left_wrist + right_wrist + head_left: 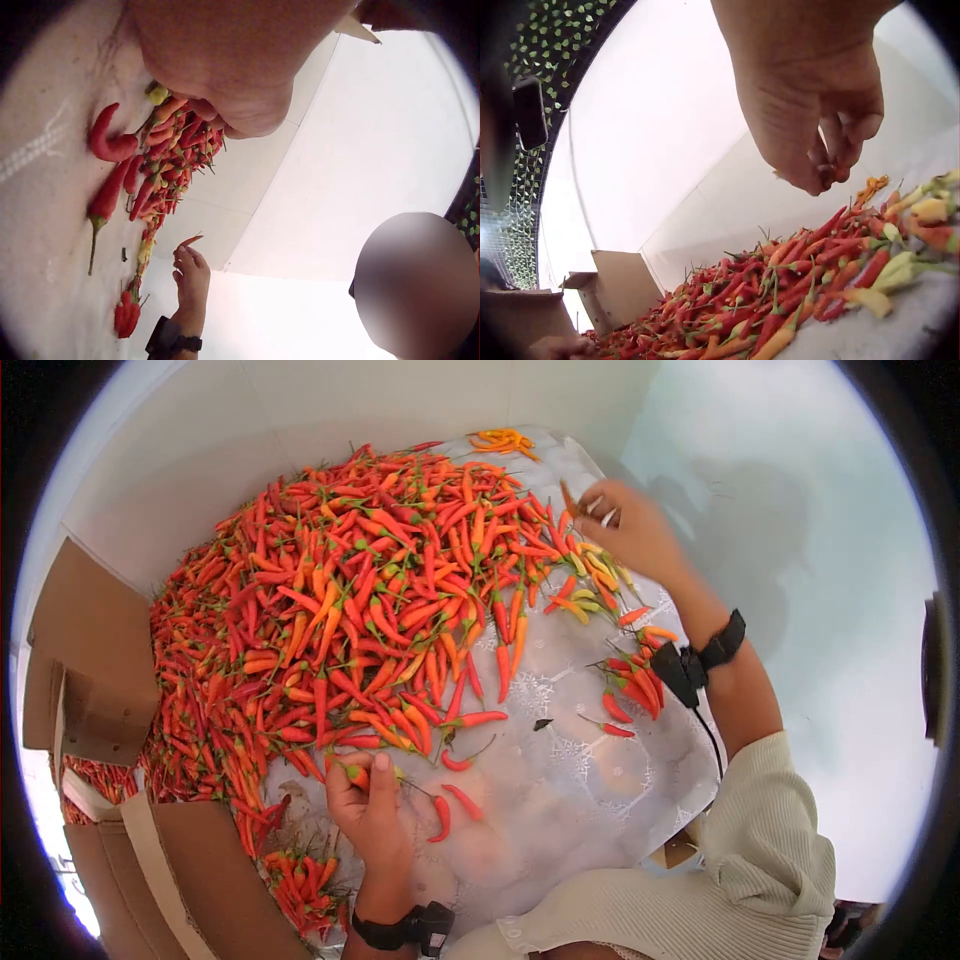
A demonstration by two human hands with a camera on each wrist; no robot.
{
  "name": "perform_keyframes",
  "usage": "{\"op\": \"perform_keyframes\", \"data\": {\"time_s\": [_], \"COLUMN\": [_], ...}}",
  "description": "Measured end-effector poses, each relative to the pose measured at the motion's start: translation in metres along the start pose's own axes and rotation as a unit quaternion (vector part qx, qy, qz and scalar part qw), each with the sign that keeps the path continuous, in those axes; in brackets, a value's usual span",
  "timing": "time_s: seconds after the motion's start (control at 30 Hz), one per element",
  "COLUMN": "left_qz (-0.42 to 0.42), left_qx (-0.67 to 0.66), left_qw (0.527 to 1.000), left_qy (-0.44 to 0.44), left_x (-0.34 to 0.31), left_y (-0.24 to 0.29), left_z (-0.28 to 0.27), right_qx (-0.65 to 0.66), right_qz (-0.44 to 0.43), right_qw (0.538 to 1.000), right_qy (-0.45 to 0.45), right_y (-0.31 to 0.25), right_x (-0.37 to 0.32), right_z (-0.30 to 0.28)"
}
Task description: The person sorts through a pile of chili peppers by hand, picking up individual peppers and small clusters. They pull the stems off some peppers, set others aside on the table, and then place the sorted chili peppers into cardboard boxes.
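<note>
A large heap of red and orange chili peppers [340, 600] covers the left and middle of the white patterned tablecloth [580, 760]. High over the far right of the heap, my right hand [635, 532] pinches one brownish-red chili [568, 498] between thumb and fingers. At the heap's near edge, my left hand [372, 815] has its fingers curled round an orange chili with a green stem end [356, 774]; the palm side is partly hidden. Two loose red chilies [463, 802] lie just right of the left hand. Yellow-green chilies [582, 608] form a small group below the right hand.
Red chilies [640, 685] make a small pile at the right. Orange-yellow ones [503, 442] lie at the far edge. Another pile [300, 885] sits near the left forearm. Cardboard boxes [200, 860] stand along the left side, and a white wall [780, 560] rises at the right.
</note>
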State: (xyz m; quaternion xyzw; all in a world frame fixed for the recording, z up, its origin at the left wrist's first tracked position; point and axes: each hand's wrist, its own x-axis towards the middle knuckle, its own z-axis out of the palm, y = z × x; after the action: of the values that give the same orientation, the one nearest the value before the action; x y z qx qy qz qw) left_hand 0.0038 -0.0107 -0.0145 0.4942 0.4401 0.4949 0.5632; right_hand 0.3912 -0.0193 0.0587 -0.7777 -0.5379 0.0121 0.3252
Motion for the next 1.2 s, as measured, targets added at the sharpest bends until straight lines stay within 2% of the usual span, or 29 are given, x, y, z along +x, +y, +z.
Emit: {"op": "perform_keyframes", "data": {"time_s": [0.07,0.17,0.27,0.37,0.43,0.53,0.63,0.77,0.87,0.97,1.03,1.1,1.2], "left_qz": [0.005,-0.01,-0.016,-0.031,-0.033,-0.039,-0.03,-0.055,-0.044,-0.049,-0.049,-0.05,-0.06], "left_qx": [-0.011,-0.009,-0.038,-0.025,-0.031,-0.04,-0.037,-0.07,-0.1,-0.078,-0.082,-0.08,-0.072], "left_qw": [1.0,1.0,0.999,0.999,0.999,0.998,0.999,0.996,0.994,0.996,0.995,0.996,0.996], "left_qy": [0.002,0.01,-0.003,0.005,-0.012,-0.024,-0.019,-0.01,-0.007,-0.006,-0.003,0.0,0.003], "left_x": [-0.001,-0.001,-0.001,-0.002,-0.003,-0.003,-0.003,-0.003,-0.001,-0.002,-0.002,-0.001,-0.003], "left_y": [0.004,0.003,0.009,0.008,0.006,0.005,0.006,0.009,0.011,0.012,0.011,0.012,0.013], "left_z": [0.004,0.002,0.003,0.005,0.006,0.003,0.005,0.003,0.004,0.003,0.003,0.004,0.006], "right_qx": [-0.001,0.038,-0.048,-0.029,0.03,0.026,0.091,0.096,0.091,0.062,0.059,0.079,0.01], "right_qz": [-0.014,0.094,-0.064,-0.047,-0.131,-0.203,-0.2,-0.233,-0.202,-0.269,-0.292,-0.293,-0.299], "right_qw": [0.998,0.994,0.993,0.998,0.99,0.979,0.973,0.957,0.946,0.954,0.952,0.949,0.944], "right_qy": [0.061,0.05,0.089,-0.044,-0.048,-0.019,-0.075,-0.144,-0.237,-0.119,-0.072,-0.082,-0.137], "right_y": [0.015,-0.006,-0.025,-0.099,-0.122,-0.151,-0.178,-0.185,-0.188,-0.186,-0.19,-0.196,-0.207], "right_x": [0.029,0.05,0.04,0.0,-0.018,-0.037,-0.052,-0.078,-0.091,-0.094,-0.088,-0.076,-0.044], "right_z": [0.008,0.007,0.022,0.024,0.041,0.071,0.086,0.091,0.087,0.106,0.113,0.11,0.11]}}
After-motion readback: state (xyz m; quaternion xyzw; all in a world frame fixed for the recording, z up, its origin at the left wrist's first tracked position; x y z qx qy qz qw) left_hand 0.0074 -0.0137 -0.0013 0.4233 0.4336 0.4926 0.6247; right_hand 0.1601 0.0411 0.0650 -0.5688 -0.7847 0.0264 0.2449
